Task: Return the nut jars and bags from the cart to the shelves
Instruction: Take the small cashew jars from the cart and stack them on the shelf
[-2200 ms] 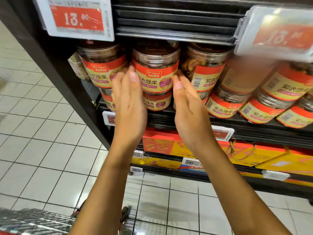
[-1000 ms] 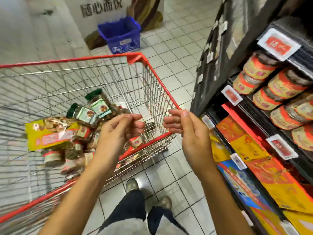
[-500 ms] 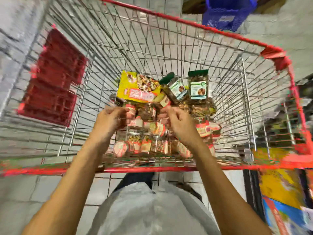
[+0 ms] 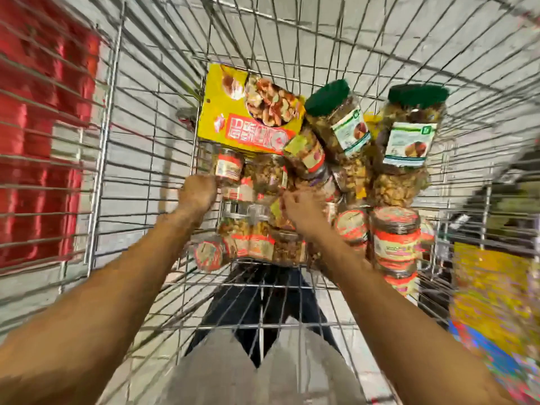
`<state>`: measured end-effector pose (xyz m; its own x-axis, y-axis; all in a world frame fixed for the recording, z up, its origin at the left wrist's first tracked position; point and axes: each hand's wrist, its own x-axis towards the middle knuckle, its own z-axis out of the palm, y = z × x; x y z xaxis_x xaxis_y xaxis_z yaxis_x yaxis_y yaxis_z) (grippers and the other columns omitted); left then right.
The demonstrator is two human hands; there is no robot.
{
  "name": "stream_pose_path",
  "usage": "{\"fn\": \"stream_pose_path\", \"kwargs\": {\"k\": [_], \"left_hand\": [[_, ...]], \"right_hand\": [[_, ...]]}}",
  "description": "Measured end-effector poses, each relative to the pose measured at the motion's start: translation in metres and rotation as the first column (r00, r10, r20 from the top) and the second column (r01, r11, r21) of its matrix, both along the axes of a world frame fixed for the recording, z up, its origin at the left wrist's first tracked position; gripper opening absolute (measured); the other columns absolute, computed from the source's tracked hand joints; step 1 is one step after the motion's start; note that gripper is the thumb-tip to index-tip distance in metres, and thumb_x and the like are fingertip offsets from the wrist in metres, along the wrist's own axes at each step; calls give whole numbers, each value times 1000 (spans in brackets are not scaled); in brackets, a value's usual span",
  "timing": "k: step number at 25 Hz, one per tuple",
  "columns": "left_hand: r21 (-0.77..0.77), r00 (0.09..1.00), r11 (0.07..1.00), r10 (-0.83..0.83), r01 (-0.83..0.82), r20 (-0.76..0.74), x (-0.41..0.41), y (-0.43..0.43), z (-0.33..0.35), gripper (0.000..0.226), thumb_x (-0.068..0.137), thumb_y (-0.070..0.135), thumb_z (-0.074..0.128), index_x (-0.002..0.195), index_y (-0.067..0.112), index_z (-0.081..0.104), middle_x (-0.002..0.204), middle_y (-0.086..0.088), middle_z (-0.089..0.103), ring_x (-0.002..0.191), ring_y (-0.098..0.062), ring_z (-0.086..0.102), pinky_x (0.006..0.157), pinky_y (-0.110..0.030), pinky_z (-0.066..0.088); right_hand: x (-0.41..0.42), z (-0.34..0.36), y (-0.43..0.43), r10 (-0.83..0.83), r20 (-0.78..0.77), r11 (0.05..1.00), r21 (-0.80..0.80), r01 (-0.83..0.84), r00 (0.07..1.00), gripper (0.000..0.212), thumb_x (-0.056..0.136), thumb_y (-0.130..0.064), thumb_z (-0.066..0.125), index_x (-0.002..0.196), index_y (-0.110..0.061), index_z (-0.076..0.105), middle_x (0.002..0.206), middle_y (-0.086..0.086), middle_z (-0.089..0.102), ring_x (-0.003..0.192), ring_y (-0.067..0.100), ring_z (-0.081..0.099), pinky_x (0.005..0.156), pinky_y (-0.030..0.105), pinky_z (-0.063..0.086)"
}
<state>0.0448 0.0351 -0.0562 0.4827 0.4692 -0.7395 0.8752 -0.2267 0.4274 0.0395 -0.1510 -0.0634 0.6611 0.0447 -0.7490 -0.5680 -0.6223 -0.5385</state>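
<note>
I look down into a wire shopping cart [image 4: 111, 141] holding a heap of nut jars. A yellow nut bag [image 4: 233, 124] lies at the far side, beside two tall green-lidded jars [image 4: 339, 118] [image 4: 409, 135]. Several small orange-labelled jars [image 4: 394, 241] fill the near part. My left hand [image 4: 197, 194] curls around the lower end of one small orange-labelled jar [image 4: 229, 168]. My right hand [image 4: 301, 209] reaches among the jars in the middle with bent fingers; blur hides whether it holds one.
The cart's red plastic flap [image 4: 43, 141] stands at the left side. Yellow and blue boxes on a low shelf [image 4: 491, 302] show at the right edge. My legs and the tiled floor are visible through the cart's wire bottom.
Earlier both hands were at jars on the shelf, then I turned to the cart. Since half a second ago both hands have reached deeper into the jar heap, the left closing on a jar.
</note>
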Motion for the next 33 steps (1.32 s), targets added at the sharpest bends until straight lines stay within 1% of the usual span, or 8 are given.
{"fn": "stream_pose_path", "kwargs": {"k": [7,9,13,19,24,27,30,33], "left_hand": [[327,933,879,-358,347,-27,35,-18,-132,50,95,28,45,132,-5,44,136,-27,44,121,-41,45,96,-17,36],[489,843,712,-530,505,-99,33,-23,-154,70,90,40,52,137,-8,35,138,-33,39,125,-45,40,107,-39,30],[515,865,702,-464,491,-193,31,-16,-156,101,77,63,58,144,-3,22,146,-28,31,133,-41,33,106,-49,27],[93,950,955,-290,281,116,-7,-19,-88,32,82,55,61,79,23,59,77,0,63,67,-7,60,55,-14,36],[-309,964,940,-67,148,257,-37,-42,-35,20,87,44,55,90,24,57,73,21,65,61,14,60,57,-5,44],[-299,962,926,-173,232,211,-39,-21,-35,46,83,63,33,99,28,59,80,19,67,71,12,62,61,-10,47],[-39,898,897,-439,440,29,-39,2,-70,35,97,45,40,81,21,61,72,7,64,65,-4,60,67,-29,48],[-149,558,645,-736,750,-383,-56,-1,-118,54,93,55,43,111,7,61,109,-17,65,99,-30,62,89,-40,47]], "right_hand": [[7,-97,24,114,-48,993,22,-113,992,35,100,-21,36,76,-8,58,81,14,56,81,25,51,65,32,29],[6,-108,25,85,-42,996,44,-83,996,38,100,-20,36,65,-12,51,67,6,51,72,22,47,64,30,29],[4,-117,28,-238,-183,957,126,263,954,39,100,-22,37,73,-7,61,69,7,56,65,19,51,63,26,37],[8,-111,29,-522,-441,738,196,645,730,48,98,-49,30,70,-18,54,60,-2,59,45,4,53,51,20,40],[2,-83,41,-501,-468,740,204,640,728,74,88,-70,23,124,-16,57,117,14,65,105,27,62,94,44,49],[4,-75,28,-518,-522,660,262,705,678,70,90,-67,16,99,-16,64,85,7,73,81,23,70,74,36,57],[5,-76,17,-514,-513,684,239,689,688,74,90,-67,16,113,-14,61,100,13,70,98,29,66,89,43,52],[5,-81,11,-544,-511,672,208,710,665,76,91,-65,16,120,-10,59,118,22,63,110,36,60,100,52,43]]}}
